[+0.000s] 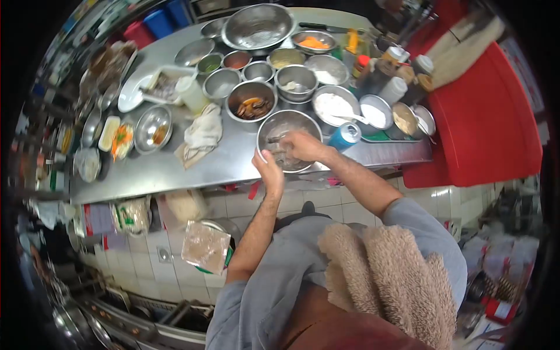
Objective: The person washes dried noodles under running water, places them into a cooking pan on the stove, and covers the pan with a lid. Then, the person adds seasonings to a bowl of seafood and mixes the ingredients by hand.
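A steel mixing bowl (293, 119) stands at the front edge of the steel table, with a pale, wet mixture and a few darker pieces in it. My left hand (269, 170) is closed on the bowl's near-left rim, thumb over the edge. Down inside the bowl is my right hand (301, 146), its fingers bunched in the mixture; blur hides what they hold, if anything. Just right of the bowl is a blue drink can (345, 136). Behind it sit a bowl of dark pieces in brown sauce (252, 107) and a bowl of white powder (335, 107) with a spoon.
Several steel bowls crowd the table's back, including a large one (258, 29). Sauce bottles (394, 90) stand right, beside a red bin (484, 119). A crumpled cloth (202, 133) and a squeeze bottle (191, 93) lie left. Below, a covered container (206, 247) stands on the tiled floor.
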A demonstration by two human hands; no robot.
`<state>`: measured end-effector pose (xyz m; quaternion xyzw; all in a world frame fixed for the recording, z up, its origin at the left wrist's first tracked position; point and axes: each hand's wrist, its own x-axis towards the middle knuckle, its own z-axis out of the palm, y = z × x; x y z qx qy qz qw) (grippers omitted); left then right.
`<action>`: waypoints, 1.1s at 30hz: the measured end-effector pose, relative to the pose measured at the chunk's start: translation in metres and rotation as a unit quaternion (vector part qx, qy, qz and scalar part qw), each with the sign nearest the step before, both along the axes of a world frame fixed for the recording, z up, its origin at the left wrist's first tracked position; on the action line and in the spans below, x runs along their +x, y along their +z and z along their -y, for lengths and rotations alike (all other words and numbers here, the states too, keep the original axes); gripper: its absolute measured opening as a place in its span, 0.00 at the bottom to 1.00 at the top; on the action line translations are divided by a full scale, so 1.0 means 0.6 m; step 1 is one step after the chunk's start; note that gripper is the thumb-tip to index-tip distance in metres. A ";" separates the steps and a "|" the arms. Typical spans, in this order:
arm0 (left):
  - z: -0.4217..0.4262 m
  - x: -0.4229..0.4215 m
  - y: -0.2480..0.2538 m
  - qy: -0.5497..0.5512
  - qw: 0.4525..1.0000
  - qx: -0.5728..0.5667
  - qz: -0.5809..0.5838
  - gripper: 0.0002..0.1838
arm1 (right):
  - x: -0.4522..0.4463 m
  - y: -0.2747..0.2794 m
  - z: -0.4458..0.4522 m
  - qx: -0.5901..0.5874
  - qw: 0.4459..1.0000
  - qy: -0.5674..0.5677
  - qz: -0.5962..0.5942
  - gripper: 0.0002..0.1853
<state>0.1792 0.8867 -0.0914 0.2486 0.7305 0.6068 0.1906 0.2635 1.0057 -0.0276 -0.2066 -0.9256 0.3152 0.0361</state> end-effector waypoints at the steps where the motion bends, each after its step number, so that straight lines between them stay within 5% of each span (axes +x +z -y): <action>1: -0.005 0.002 -0.008 0.016 1.000 0.013 -0.023 0.26 | 0.000 -0.011 -0.004 0.006 1.000 -0.018 -0.003 0.16; 10: 0.000 -0.006 0.019 0.032 0.998 -0.003 -0.061 0.28 | -0.003 0.013 -0.011 0.073 0.986 -0.121 0.093 0.15; 12: 0.015 -0.015 0.065 0.004 0.949 -0.075 -0.307 0.30 | 0.002 0.016 -0.011 0.120 0.984 -0.129 0.000 0.12; 15: -0.001 -0.038 0.077 -0.068 0.945 -0.007 -0.319 0.25 | -0.005 -0.029 -0.024 0.071 0.981 -0.119 -0.137 0.11; 17: -0.004 -0.034 0.085 -0.063 0.952 -0.080 -0.287 0.24 | -0.013 0.009 0.000 0.055 0.977 -0.121 -0.166 0.12; 20: 0.012 -0.034 0.101 -0.078 0.938 -0.128 -0.313 0.17 | -0.014 -0.061 -0.043 -0.012 0.981 -0.139 -0.132 0.10; 22: 0.027 -0.023 0.124 -0.129 0.927 -0.176 -0.306 0.13 | -0.028 -0.049 -0.039 -0.261 0.937 -0.185 -0.142 0.09; 23: 0.025 -0.009 0.103 -0.082 0.937 -0.079 -0.330 0.11 | -0.046 -0.034 -0.033 -0.388 0.881 -0.208 -0.172 0.14; 24: 0.060 0.011 0.154 -0.127 0.939 -0.122 -0.296 0.13 | -0.040 -0.031 -0.029 -0.394 0.874 -0.211 -0.192 0.12; 26: -0.011 0.023 0.065 -0.052 0.907 -0.110 -0.404 0.17 | -0.063 -0.068 -0.078 -0.359 0.900 -0.176 -0.173 0.16; 33: 0.028 0.074 0.070 0.007 0.933 -0.174 -0.314 0.19 | -0.130 -0.088 -0.044 -0.135 0.986 0.006 -0.102 0.19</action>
